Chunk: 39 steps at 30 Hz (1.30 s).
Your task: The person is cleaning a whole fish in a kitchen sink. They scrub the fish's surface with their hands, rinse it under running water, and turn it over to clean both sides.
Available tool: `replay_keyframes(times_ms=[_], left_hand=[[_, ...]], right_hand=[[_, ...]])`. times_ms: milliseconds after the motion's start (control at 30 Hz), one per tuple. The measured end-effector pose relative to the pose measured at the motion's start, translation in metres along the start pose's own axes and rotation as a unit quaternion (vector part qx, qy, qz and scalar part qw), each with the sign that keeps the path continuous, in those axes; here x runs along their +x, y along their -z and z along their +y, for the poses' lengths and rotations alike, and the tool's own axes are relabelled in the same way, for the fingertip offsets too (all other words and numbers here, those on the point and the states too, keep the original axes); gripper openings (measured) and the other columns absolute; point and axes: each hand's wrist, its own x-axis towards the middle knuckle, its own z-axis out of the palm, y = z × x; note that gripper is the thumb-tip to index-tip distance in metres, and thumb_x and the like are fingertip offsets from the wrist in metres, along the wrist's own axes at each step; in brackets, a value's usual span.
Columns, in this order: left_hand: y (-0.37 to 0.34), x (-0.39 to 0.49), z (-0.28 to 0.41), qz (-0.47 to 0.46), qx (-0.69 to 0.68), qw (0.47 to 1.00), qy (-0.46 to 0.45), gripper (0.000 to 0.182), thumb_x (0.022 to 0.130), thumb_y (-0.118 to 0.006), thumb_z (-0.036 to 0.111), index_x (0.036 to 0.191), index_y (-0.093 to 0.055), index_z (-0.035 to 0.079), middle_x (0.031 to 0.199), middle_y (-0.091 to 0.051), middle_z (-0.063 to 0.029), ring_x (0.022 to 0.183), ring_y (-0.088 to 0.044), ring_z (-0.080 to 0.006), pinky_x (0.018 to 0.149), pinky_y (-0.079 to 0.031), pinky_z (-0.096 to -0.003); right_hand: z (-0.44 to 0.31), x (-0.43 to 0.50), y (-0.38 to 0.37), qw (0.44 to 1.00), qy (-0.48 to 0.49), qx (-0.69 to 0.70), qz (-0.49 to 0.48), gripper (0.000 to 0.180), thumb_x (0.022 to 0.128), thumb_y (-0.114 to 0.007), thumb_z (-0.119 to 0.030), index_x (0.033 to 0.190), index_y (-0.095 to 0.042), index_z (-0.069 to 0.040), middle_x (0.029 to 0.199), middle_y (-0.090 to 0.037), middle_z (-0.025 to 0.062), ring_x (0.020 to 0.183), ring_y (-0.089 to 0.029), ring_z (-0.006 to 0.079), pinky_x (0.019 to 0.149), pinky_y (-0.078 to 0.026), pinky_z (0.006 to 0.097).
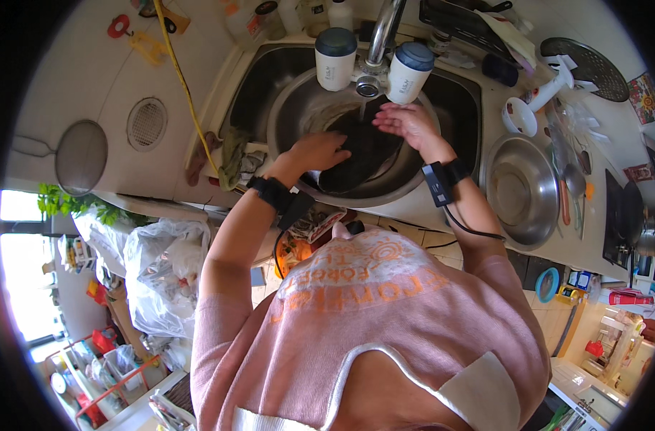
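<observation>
A large round metal basin [289,102] sits in the sink, with a dark, flat, rounded object [354,161] inside that I cannot identify exactly. My left hand [319,152] is over the basin's left part, palm down, at the edge of the dark object; its fingertips are partly hard to make out. My right hand [403,124], palm turned up and fingers apart, is at the right beside a thin stream of water from the chrome faucet [368,86]. Nothing shows in its palm. Two white canisters with dark blue lids flank the faucet: one left [335,64], one right [411,75].
A second metal bowl [521,188] stands on the right counter near a small white bowl [519,117] and several utensils. A green cloth [233,159] hangs at the sink's left edge. A yellow hose [179,70] and a mesh strainer [81,157] are further left.
</observation>
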Motion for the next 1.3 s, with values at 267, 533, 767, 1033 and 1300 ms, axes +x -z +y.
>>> replay_keyframes(times_ms=[267,533,767,1033,1300], left_hand=[[0.009,0.042,-0.02,-0.016,-0.057,0.998,-0.007,0.03,0.088,-0.053,0.023,0.112,-0.057,0.005,0.105,-0.061,-0.0218,0.098,-0.057,-0.0386,0.085,-0.046,-0.0434],[0.041,0.067,-0.026,-0.082,-0.377,0.905,0.177,0.029,0.089,-0.055,0.012,0.117,-0.056,0.004,0.105,-0.063,-0.0141,0.097,-0.062,-0.0247,0.083,-0.051,-0.0357],[0.026,0.088,-0.032,-0.108,-0.646,0.752,0.078,0.032,0.09,-0.057,0.011,0.121,-0.051,0.005,0.115,-0.058,-0.0086,0.102,-0.06,-0.019,0.089,-0.051,-0.0318],[0.018,0.109,-0.041,-0.145,-0.646,0.743,0.096,0.03,0.09,-0.062,0.025,0.112,-0.058,0.006,0.094,-0.062,-0.0039,0.082,-0.06,-0.0113,0.072,-0.05,-0.0217],[0.01,0.107,-0.075,-0.045,-0.183,0.974,0.129,0.023,0.089,-0.059,0.021,0.1,-0.059,0.001,0.076,-0.057,-0.0053,0.07,-0.054,-0.0165,0.058,-0.042,-0.0279]], right_hand=[[0.032,0.055,-0.036,0.968,-0.048,0.245,-0.022,0.017,0.09,-0.053,-0.001,0.106,-0.053,0.004,0.1,-0.059,0.0205,0.1,-0.06,0.0356,0.086,-0.054,0.0402],[0.021,0.048,-0.041,0.963,-0.01,0.267,-0.028,0.006,0.089,-0.052,0.003,0.095,-0.052,0.003,0.102,-0.06,0.0215,0.095,-0.063,0.0339,0.083,-0.055,0.0379],[0.007,0.009,-0.03,0.969,-0.005,0.234,-0.084,0.022,0.091,-0.052,-0.006,0.111,-0.053,0.004,0.106,-0.062,0.0188,0.101,-0.062,0.0294,0.087,-0.053,0.0374],[0.004,-0.021,-0.018,0.989,-0.045,0.11,0.083,0.026,0.087,-0.057,-0.011,0.11,-0.058,0.0,0.106,-0.063,0.0129,0.099,-0.061,0.0258,0.087,-0.048,0.0384],[0.028,-0.023,-0.019,0.973,-0.131,0.059,0.181,0.033,0.079,-0.061,-0.01,0.11,-0.058,0.001,0.11,-0.06,0.0148,0.106,-0.055,0.0306,0.086,-0.043,0.0468]])
